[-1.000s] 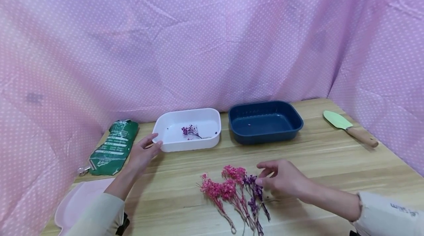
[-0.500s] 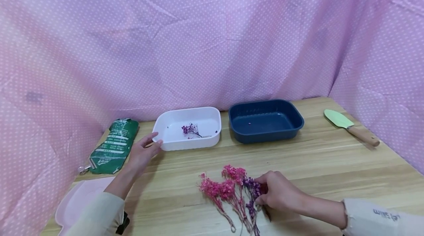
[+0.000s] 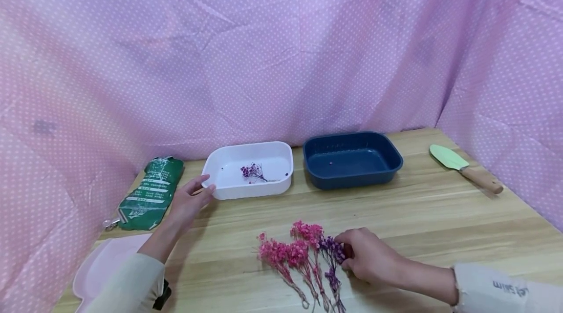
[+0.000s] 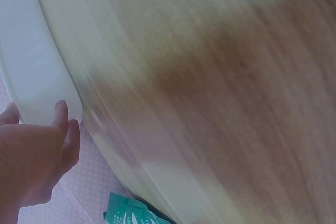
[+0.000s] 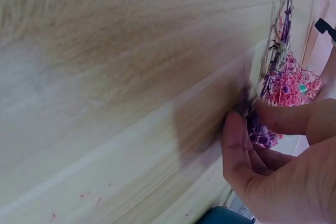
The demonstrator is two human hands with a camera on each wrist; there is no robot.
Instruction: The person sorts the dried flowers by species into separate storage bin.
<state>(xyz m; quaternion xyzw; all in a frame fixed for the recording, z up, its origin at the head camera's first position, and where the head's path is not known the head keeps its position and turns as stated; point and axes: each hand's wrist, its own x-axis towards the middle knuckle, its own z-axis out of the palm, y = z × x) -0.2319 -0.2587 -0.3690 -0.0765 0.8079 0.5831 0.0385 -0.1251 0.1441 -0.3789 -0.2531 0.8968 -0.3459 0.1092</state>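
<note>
- Fingers of the right hand [image 3: 371,259], nearly closed, pinch purple flowers [image 3: 331,248] beside pink bunches [image 3: 274,251].
- Left hand [image 3: 189,201], fingers loosely parted, touches the white tray [image 3: 255,191].

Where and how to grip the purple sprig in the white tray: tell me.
Probably pinch the thin stem from above, on the right: the purple sprig lies in the white tray, flowers left, stem trailing right. The walls likely hinder a low approach, and the left hand is at the tray's left corner.
</note>
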